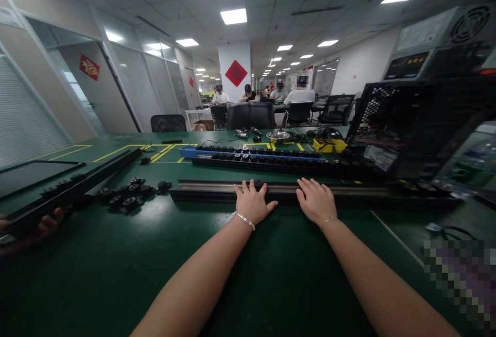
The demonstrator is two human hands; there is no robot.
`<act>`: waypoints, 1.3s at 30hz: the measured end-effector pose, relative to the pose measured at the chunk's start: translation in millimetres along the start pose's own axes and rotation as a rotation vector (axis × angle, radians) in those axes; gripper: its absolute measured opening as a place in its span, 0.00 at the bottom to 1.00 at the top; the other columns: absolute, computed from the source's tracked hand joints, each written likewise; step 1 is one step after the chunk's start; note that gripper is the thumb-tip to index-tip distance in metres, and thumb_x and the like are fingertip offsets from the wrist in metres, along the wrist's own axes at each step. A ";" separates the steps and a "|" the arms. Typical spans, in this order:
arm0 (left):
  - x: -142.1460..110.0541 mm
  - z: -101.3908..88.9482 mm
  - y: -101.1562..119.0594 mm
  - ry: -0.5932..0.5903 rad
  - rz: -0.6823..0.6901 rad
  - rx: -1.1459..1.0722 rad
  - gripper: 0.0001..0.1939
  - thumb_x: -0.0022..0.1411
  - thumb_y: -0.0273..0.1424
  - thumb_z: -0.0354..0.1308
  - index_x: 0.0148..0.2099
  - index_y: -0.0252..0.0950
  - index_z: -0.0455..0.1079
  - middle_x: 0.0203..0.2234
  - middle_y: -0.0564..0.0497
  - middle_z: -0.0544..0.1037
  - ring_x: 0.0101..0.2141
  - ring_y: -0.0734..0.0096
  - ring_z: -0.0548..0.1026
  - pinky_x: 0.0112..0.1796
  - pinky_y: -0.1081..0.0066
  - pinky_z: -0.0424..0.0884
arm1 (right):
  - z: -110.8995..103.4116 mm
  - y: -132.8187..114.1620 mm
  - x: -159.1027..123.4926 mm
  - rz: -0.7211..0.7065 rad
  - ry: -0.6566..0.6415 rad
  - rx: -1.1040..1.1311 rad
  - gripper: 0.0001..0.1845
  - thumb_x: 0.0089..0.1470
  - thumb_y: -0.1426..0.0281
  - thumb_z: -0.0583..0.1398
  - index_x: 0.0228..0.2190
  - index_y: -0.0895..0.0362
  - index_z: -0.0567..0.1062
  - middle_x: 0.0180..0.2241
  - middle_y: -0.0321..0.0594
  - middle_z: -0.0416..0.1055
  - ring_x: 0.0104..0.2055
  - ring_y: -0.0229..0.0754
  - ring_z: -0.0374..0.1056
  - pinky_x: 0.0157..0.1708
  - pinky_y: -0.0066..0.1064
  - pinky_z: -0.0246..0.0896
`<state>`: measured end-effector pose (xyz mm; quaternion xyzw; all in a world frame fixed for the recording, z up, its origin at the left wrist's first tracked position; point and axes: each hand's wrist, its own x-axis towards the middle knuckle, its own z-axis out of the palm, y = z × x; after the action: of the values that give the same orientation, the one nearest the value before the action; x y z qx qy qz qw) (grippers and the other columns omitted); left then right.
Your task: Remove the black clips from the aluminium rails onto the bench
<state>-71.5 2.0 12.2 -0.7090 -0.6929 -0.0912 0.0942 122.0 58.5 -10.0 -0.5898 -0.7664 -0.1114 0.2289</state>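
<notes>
A long dark metal rail lies across the green table in front of me. My left hand rests on its near edge, fingers curled over the top of the rail. My right hand lies beside it on the same rail, fingers bent over the edge. Both wrists wear thin bracelets. Behind this rail lie two more rails fitted with rows of small black parts, one of them blue.
Loose black fittings lie to the left. Another person's hand holds a long dark rail at the far left. An open computer case stands at right, with a yellow tray and a metal bowl behind. People sit at far desks.
</notes>
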 end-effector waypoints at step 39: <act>-29.1 -0.3 -130.6 0.124 -0.182 0.098 0.27 0.62 0.50 0.38 0.59 0.50 0.60 0.59 0.46 0.61 0.61 0.53 0.52 0.55 0.40 0.47 | -5.0 -1.5 -0.6 0.009 -0.050 0.026 0.26 0.59 0.61 0.43 0.54 0.54 0.66 0.57 0.37 0.62 0.60 0.45 0.54 0.57 0.44 0.45</act>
<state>-202.8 -23.3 5.9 -0.6306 -0.7510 -0.1089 0.1626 121.7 55.4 -5.8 -0.5928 -0.7705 -0.0856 0.2182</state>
